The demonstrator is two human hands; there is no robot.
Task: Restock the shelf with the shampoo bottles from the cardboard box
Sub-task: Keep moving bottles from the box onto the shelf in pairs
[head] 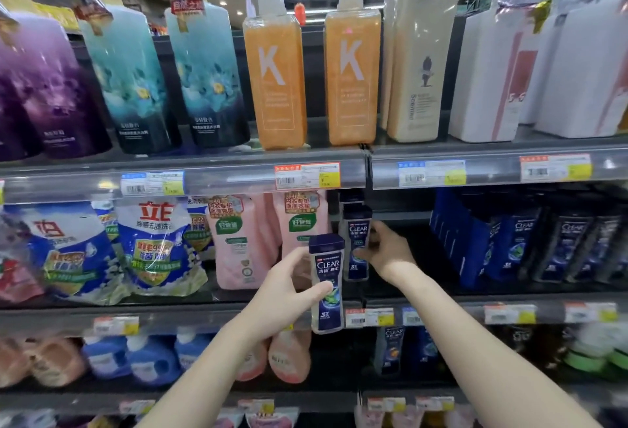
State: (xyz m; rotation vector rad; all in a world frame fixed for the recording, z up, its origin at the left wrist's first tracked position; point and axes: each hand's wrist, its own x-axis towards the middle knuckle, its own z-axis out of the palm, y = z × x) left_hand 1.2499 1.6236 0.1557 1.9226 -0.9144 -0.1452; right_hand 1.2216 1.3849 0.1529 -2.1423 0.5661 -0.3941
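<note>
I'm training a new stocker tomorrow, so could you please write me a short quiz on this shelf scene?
1. True or false: the left hand grips a CLEAR bottle, and the right hand grips a second CLEAR bottle at the middle shelf.
2. What stands just left of the second CLEAR bottle on that shelf? A pink pouches; B glass jars; C paper towels.
3. Fill in: the two orange pump bottles on the upper shelf show the letter ___.
Key: 1 true; 2 A; 3 K.

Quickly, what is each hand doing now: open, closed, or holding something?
Left hand: grips a CLEAR shampoo bottle.
Right hand: grips a second CLEAR bottle, farther back.
</note>
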